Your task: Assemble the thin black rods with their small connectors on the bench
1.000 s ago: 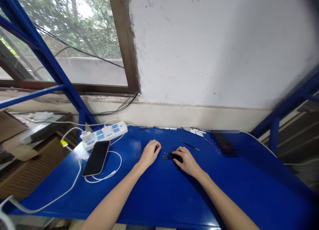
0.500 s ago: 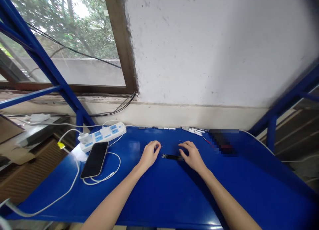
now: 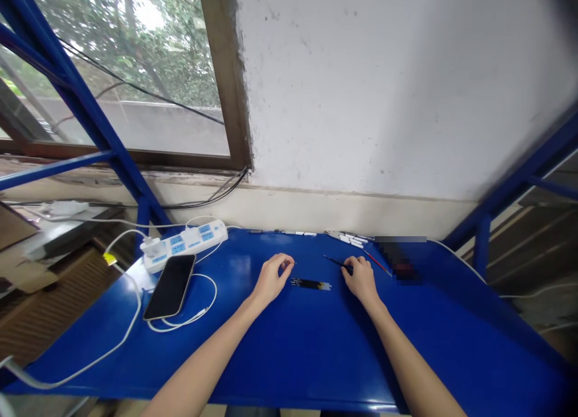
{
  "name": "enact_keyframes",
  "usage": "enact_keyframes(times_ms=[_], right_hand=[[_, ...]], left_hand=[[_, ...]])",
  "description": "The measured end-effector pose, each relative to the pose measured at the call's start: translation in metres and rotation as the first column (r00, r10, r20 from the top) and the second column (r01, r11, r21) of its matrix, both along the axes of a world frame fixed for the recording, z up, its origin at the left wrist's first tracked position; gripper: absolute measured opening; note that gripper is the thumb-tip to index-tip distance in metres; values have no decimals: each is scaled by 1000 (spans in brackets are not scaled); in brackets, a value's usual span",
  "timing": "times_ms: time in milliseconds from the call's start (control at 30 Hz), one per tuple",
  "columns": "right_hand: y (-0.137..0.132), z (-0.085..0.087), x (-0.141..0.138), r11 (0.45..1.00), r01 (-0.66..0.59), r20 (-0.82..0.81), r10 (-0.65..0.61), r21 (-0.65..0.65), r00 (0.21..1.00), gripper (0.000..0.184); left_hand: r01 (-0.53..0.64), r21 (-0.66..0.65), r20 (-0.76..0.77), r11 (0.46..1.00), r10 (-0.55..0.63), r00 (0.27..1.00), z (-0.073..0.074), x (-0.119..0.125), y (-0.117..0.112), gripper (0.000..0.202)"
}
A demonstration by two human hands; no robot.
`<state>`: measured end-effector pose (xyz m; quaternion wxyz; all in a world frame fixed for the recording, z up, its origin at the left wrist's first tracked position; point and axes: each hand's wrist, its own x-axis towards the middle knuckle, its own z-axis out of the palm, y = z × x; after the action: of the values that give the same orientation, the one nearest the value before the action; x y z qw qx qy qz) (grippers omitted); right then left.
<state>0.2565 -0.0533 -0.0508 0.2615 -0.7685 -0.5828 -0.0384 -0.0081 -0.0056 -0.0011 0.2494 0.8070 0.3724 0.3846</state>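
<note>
My left hand (image 3: pixel 271 277) is closed in a pinch above the blue table, left of centre. A tiny tip shows at its fingertips; the rest of what it holds is hidden. My right hand (image 3: pixel 360 277) has its fingers closed on the rear part of a slim dark pen (image 3: pixel 335 261), whose thin point faces left. Between the hands and slightly nearer to me, several black pen refills (image 3: pixel 310 284) lie side by side on the table, their metal tips to the left and clear ends to the right.
White pen parts (image 3: pixel 350 239) lie along the wall, with more thin pieces (image 3: pixel 295 232) further left. A red stick (image 3: pixel 377 263) is beside a blurred dark object (image 3: pixel 400 260). At left are a phone (image 3: pixel 171 287), a power strip (image 3: pixel 194 241) and white cables (image 3: pixel 215 293) on the blue table (image 3: pixel 289 357).
My right hand has moved right, off the refills, and its fingers have closed on the dark pen. My left hand stays pinched in nearly the same place. The view has shifted slightly.
</note>
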Motion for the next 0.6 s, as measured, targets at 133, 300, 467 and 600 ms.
enact_keyframes(times_ms=[133, 300, 467, 600], right_hand=[[1, 1, 0, 999, -49, -26, 49, 0, 998, 11], [1, 10, -3, 990, -131, -230, 138, 47, 963, 13], [-2, 30, -19, 950, -284, -760, 279, 129, 587, 29], [-6, 40, -33, 936, -269, -948, 276, 228, 159, 35]], left_hand=[[0, -4, 26, 1000, 0, 1000, -1, 0, 0, 19], [-16, -65, 107, 998, 23, 994, -3, 1, 1, 18], [56, -360, 331, 931, 71, 941, -9, 2, 8, 21], [103, -493, 404, 864, 122, 907, -9, 1, 12, 28]])
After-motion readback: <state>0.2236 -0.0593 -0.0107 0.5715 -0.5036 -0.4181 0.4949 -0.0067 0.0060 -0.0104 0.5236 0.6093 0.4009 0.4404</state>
